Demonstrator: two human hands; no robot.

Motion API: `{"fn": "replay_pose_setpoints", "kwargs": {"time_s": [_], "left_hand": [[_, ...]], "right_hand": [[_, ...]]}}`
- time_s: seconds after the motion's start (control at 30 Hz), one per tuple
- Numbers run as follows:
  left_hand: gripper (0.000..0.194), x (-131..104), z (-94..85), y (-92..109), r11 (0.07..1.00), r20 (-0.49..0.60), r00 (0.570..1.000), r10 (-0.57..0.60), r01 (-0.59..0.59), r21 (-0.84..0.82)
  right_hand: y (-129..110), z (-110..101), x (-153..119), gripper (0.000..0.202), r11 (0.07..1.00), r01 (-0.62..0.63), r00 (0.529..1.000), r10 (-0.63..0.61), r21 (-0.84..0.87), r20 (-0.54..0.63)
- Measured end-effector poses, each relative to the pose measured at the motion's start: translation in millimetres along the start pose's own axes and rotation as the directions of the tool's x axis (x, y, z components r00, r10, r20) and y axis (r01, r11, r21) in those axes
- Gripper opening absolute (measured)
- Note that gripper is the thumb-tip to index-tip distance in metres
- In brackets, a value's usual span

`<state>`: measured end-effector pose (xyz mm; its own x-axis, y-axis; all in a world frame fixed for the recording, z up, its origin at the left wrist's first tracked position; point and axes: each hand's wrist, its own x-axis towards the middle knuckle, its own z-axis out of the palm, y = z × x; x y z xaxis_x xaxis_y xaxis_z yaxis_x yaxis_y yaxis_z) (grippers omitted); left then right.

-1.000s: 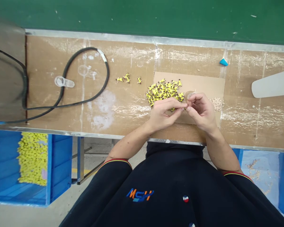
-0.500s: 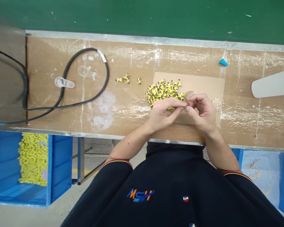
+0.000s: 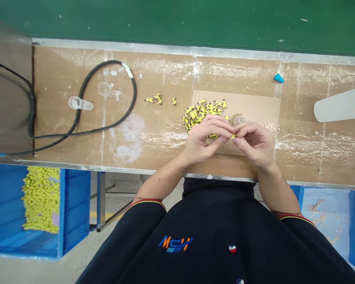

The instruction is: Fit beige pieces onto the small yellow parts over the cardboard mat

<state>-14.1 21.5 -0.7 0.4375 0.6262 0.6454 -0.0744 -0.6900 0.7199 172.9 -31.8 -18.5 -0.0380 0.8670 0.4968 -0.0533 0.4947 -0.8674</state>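
1. the left hand [image 3: 202, 140] has its thumb and fingertips closed on a small yellow piece [image 3: 233, 136], mostly covered by fingers; its fingers now sit higher and more spread than half a second ago.
2. the right hand [image 3: 258, 144] meets it from the other side, thumb and forefinger bent close to the piece; whether they pinch it too, i cannot tell. this hand has shifted slightly to the right.
3. more yellow now shows between the fingertips than in the earlier frame, where the piece was nearly hidden. it is held in front of the person, over the lower part of a cardboard sheet [image 3: 254, 103].
4. just beyond the fingertips stands a small round container [image 3: 239, 119], clearer to see now that the right fingers cover less of it.
5. the heap of yellow figures [image 3: 198, 113] lies at the sheet's left part, more of its lower right side now behind the raised left fingers.
6. the pile of pale bits [image 3: 271, 127], beyond the right hand's knuckles, is covered more than before.
7. unchanged: the loose yellow figures [image 3: 158, 98] left of the heap, the black cable [image 3: 134, 92] and the blue piece [image 3: 279, 77].
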Motion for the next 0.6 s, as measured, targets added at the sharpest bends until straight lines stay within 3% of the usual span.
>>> {"fn": "replay_pose_setpoints", "kwargs": {"time_s": [0.43,0.53,0.6], "left_hand": [[0.017,4,0.4,-1,0.997,-0.014,0.998,0.057,-0.056,0.058],[0.017,8,-6.9,-2,0.982,-0.028,0.995,0.100,-0.094,0.163],[0.015,10,-22.1,-7,0.946,-0.066,0.988,0.143,-0.117,0.304]], "right_hand": [[2,1,3,0.021,0.997,0.066,0.997,-0.067,-0.036,-0.040],[2,0,3,0.025,0.999,0.048,0.998,-0.048,0.001,-0.037],[2,-3,2,0.028,0.999,0.034,0.997,-0.032,0.019,-0.072]]}}
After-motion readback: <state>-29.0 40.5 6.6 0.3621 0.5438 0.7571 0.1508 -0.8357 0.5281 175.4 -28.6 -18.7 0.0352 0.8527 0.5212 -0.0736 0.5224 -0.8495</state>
